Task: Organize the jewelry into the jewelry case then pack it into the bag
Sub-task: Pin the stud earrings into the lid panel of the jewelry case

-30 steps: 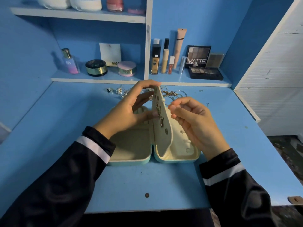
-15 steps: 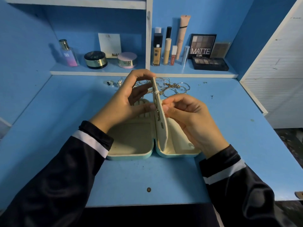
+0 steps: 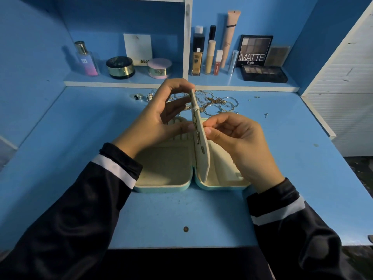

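The left hand (image 3: pixel 153 122) gripped the open jewelry case's (image 3: pixel 165 186) upright middle flap (image 3: pixel 203 158). The right hand (image 3: pixel 242 142) pinched a small piece against the flap's right face, apparently fastening it. Next, the loose jewelry (image 3: pixel 218 102) just behind the case would need careful picking.

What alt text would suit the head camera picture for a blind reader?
A person's left hand holds up the middle panel of an open jewelry case on a blue desk while the right hand pinches a small piece against it. Loose jewelry lies behind.
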`<state>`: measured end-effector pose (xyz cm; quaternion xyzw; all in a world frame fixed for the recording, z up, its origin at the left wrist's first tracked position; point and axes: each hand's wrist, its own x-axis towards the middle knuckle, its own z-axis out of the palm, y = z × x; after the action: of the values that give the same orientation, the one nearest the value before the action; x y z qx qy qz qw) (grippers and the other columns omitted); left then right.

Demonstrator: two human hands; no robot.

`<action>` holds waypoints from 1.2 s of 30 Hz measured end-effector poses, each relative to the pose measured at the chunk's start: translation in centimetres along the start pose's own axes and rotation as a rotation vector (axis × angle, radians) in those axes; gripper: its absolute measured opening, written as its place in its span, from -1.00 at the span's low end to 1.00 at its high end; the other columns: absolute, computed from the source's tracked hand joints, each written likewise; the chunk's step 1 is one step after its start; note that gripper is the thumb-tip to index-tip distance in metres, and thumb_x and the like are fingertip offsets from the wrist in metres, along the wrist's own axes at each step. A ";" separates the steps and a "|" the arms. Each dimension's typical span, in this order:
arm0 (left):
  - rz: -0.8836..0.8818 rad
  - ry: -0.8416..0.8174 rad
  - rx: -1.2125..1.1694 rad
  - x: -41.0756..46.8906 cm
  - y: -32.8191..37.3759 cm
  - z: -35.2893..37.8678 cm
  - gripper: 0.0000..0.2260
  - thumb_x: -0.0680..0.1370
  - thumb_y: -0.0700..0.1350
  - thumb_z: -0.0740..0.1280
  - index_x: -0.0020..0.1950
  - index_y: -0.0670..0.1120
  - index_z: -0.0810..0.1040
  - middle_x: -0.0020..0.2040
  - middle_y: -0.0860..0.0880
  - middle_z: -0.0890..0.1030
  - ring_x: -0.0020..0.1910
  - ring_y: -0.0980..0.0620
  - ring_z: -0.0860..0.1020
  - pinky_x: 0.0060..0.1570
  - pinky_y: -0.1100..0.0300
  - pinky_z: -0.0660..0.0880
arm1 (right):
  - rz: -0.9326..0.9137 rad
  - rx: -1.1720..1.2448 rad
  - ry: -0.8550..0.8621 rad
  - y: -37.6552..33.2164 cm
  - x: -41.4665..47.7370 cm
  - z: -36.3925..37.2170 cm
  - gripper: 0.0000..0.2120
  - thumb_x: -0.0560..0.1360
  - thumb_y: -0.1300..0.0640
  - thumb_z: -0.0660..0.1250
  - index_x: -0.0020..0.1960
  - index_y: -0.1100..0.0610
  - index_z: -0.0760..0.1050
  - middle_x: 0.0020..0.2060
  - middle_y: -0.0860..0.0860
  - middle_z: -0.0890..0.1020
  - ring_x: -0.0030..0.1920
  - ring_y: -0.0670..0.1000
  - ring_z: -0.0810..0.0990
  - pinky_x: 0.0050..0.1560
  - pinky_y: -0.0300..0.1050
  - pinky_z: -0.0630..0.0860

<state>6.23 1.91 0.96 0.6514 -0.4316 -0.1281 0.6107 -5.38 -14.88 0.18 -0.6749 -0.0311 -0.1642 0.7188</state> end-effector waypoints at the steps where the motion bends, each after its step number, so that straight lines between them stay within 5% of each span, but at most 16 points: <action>1: 0.000 0.001 -0.001 0.0 0.0 0.0 -0.46 0.37 -0.04 0.56 0.21 0.34 0.42 0.38 -0.04 0.39 0.40 0.00 0.45 0.42 -0.12 0.35 | -0.010 -0.018 0.002 0.0 0.0 0.0 -0.91 0.38 0.22 0.44 -0.11 0.16 0.61 -0.23 -0.01 0.68 -0.18 0.00 0.63 -0.04 -0.17 0.58; 13: 0.013 0.009 -0.008 0.0 0.0 0.3 -0.47 0.36 0.06 0.56 0.23 0.32 0.42 0.36 -0.01 0.39 0.41 -0.03 0.44 0.41 -0.17 0.35 | -0.172 -0.181 0.014 0.2 -0.1 0.3 -0.94 0.42 0.20 0.43 -0.11 0.10 0.62 -0.21 -0.07 0.69 -0.18 -0.07 0.65 -0.05 -0.25 0.53; 28: 0.007 0.018 -0.029 -0.1 0.0 0.3 -0.47 0.35 0.07 0.57 0.23 0.29 0.44 0.36 -0.02 0.40 0.41 -0.05 0.44 0.41 -0.17 0.35 | -0.115 -0.167 -0.043 0.2 -0.1 -0.4 -0.94 0.49 0.30 0.40 -0.05 0.27 0.57 -0.14 0.15 0.64 -0.12 0.02 0.61 -0.02 -0.17 0.52; 36: 0.008 0.017 -0.027 0.0 -0.1 0.1 -0.48 0.36 0.01 0.58 0.21 0.31 0.44 0.37 -0.02 0.41 0.39 -0.02 0.45 0.41 -0.13 0.36 | -0.175 -0.280 -0.054 0.4 -0.1 -0.3 -0.94 0.52 0.29 0.36 -0.03 0.27 0.55 -0.13 0.09 0.62 -0.09 0.03 0.59 0.04 -0.12 0.52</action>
<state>6.18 1.82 0.86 0.6423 -0.4273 -0.1257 0.6238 -5.40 -15.16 -0.25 -0.7674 -0.0857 -0.2106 0.5994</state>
